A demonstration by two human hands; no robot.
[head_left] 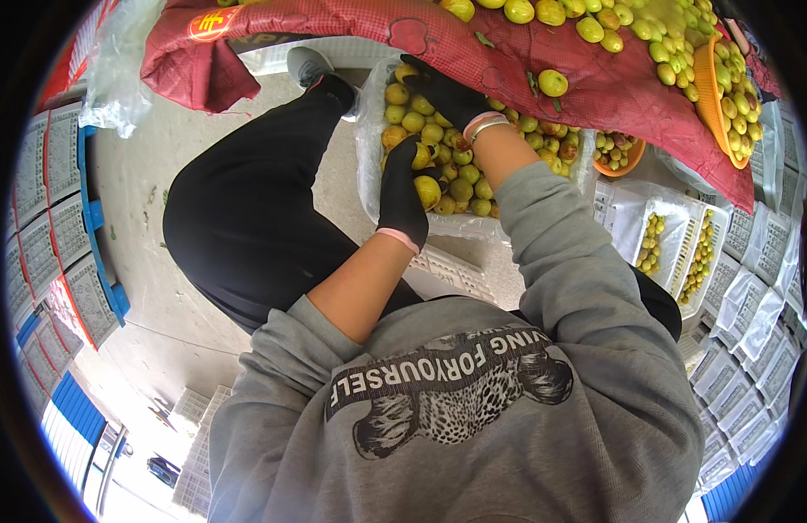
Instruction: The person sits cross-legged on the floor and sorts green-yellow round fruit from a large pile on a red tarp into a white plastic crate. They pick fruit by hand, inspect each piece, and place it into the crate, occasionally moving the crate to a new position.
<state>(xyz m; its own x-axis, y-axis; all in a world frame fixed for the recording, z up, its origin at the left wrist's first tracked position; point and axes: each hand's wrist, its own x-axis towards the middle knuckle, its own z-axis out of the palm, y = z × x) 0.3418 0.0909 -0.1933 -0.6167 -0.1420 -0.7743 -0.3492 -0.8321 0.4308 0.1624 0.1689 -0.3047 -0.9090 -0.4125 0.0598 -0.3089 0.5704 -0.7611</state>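
Observation:
Round yellow-green fruits, some with brown patches [461, 190], fill a white crate lined with clear plastic [371, 140] in front of me. My left hand [403, 189], in a black glove, is at the near left of the crate, with its thumb and fingers around a yellow fruit [428, 192]. Farther off, my right hand [443, 91], also black-gloved, reaches over the crate's far left part, its fingertips at the fruits there; whether it holds one is hidden. Similar fruits [552, 83] lie on a red cloth [403, 33] beyond the crate.
An orange basket of fruits [706, 98] leans at the right on the cloth, and another orange container [629, 163] stands below it. Lined white crates with fruits [678, 242] are at my right. Crates are stacked at far left [57, 176] and far right [737, 386].

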